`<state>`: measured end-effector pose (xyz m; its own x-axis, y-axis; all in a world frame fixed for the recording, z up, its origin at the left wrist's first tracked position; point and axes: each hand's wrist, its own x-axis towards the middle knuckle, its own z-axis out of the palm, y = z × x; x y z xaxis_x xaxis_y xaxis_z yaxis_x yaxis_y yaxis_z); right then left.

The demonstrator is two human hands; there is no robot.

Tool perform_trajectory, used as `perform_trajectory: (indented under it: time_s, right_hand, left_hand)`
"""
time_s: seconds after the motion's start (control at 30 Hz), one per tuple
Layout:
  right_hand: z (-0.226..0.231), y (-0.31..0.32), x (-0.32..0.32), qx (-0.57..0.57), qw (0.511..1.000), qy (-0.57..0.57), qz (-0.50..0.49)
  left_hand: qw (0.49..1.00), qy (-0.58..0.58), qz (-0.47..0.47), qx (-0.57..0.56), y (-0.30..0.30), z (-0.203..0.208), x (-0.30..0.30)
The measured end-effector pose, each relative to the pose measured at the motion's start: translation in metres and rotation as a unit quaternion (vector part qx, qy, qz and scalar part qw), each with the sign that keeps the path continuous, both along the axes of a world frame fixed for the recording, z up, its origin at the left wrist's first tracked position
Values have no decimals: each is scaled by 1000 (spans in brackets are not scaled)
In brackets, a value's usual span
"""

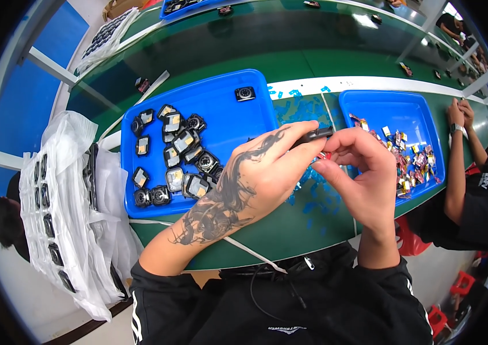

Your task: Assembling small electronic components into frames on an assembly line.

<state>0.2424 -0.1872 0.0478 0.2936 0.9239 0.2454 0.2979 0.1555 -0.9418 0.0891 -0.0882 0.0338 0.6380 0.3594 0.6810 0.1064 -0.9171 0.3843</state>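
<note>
My left hand (261, 167), tattooed up the wrist, is closed around a small black watch case (316, 135), seen mostly edge on. Against it, my right hand (369, 175) has thumb and forefinger pinched together. A bit of red (325, 155) shows between the two hands, mostly covered by fingers. To the left, a blue tray (238, 132) bears several black watch cases (185, 141), many with open backs showing pale insides. On the right, another blue tray (354, 102) holds a heap of small wired parts (410, 164) in red, yellow and white.
Small blue film pieces (313, 195) are scattered over the green bench (267, 236) between the trays. White wrapping with black cases (54, 213) stands at the left. A co-worker's hands (460, 112) are beyond the right tray. Behind the trays, a green belt (290, 60) carries a few parts.
</note>
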Motion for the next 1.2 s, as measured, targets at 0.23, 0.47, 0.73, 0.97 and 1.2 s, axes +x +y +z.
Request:
perform_trajectory:
  time_s: [0.23, 0.47, 0.73, 0.97, 1.2]
  right_hand:
    - [-3, 1, 4, 0, 999, 38, 7]
    - [-17, -4, 8, 26, 980, 197, 29]
    - [-17, -11, 1, 66, 985, 157, 25]
    - [-21, -7, -2, 88, 988, 99, -80]
    - [-33, -3, -9, 99, 981, 128, -109]
  left_hand:
    - [998, 3, 13, 66, -1, -1, -1]
    - [856, -5, -75, -511, -8, 6, 1]
    - [691, -19, -137, -709, -4, -1, 1]
    - [794, -132, -166, -569, -22, -9, 8]
    - [846, -83, -141, -508, -23, -20, 7]
